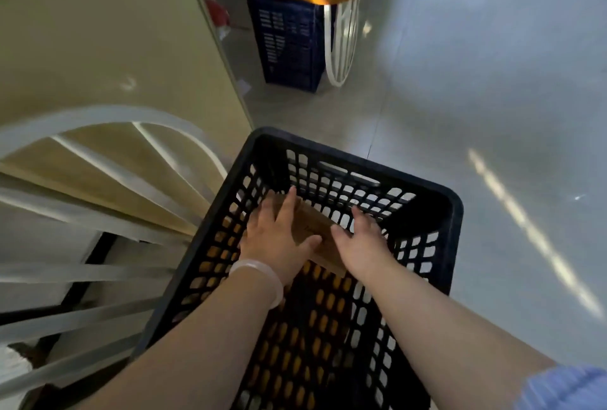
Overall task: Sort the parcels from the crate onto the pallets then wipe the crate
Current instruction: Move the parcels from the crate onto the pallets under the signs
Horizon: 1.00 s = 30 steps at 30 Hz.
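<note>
Step in hand: sorting, picking a parcel out of the crate. Wipe not started.

Both forearms reach down into the black crate [455, 212]. The left hand [279, 235] lies flat on top of the brown cardboard parcel [317, 227], fingers straight and together, thumb spread toward the right hand [361, 245]. The right hand sits on the parcel's right side with its thumb on top. Its fingers run forward and the tips are hidden, so I can't tell whether they hook the edge.

The parcel is low in the crate, toward the far wall, tilted. I see no other parcel inside, though the near end is dark.

Next, probably: get a real grip on both sides, lift clear of the rim, carry to a pallet. No pallets in view, so expect a turn. Beyond, a blue crate [289, 45] stands on the grey floor [492, 97].
</note>
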Available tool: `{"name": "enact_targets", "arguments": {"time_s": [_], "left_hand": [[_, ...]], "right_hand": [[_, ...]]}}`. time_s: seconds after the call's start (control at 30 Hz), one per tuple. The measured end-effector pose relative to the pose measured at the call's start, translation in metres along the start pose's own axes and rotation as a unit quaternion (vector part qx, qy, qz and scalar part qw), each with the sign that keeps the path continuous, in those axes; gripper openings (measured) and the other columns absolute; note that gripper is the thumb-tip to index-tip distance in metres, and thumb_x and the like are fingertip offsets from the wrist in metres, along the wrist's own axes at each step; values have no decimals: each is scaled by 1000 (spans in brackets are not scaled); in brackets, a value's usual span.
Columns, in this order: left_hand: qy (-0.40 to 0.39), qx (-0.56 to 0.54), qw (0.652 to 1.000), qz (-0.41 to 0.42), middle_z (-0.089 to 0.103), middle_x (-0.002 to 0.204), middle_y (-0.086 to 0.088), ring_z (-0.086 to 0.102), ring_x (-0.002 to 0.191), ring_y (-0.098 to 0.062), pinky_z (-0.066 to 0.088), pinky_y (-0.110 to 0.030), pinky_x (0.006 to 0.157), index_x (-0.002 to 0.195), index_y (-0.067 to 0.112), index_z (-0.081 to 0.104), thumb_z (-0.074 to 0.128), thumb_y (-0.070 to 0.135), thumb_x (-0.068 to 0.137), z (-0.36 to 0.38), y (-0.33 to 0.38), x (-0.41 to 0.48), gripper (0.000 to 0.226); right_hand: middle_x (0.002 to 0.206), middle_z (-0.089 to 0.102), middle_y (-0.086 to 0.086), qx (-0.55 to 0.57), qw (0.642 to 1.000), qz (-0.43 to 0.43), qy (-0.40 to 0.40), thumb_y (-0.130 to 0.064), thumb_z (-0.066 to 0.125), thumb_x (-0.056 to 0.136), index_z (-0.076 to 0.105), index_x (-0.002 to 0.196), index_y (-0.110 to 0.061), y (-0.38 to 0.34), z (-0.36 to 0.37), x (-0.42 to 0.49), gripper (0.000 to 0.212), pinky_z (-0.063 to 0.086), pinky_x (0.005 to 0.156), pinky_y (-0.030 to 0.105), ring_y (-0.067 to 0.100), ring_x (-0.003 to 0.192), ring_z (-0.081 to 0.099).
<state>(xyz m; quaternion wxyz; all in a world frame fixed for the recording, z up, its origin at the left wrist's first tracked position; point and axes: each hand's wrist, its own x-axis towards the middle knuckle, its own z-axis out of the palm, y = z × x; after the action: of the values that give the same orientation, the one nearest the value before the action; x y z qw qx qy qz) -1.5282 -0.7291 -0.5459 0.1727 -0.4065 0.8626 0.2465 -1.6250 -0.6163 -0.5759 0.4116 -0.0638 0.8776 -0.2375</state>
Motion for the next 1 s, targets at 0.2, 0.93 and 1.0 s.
{"name": "enact_targets", "arguments": {"time_s": [0.2,0.93,1.0], "left_hand": [[8,-104,995,-1,7,161,8,7,149,-29,20,-54,119,147,55,-6,65,46,87,15,-12,13,92],[95,-330,938,45,38,136,8,44,124,-14,43,-41,107,133,35,48,67,43,88,-98,-47,-154,50],[106,-358,924,78,39,127,12,45,117,-10,43,-36,106,124,39,51,70,35,87,-117,-59,-174,42]], "right_hand": [[150,39,6,138,979,144,-48,-65,35,96,24,151,-40,-2,23,40,62,43,102,49,35,129,45],[137,45,1,299,950,4,87,-45,74,82,38,142,-40,-24,-2,-203,70,53,87,45,23,114,50],[137,47,1,335,938,-9,94,-46,73,82,36,143,-42,-28,3,-232,71,54,91,50,24,112,53]]}}
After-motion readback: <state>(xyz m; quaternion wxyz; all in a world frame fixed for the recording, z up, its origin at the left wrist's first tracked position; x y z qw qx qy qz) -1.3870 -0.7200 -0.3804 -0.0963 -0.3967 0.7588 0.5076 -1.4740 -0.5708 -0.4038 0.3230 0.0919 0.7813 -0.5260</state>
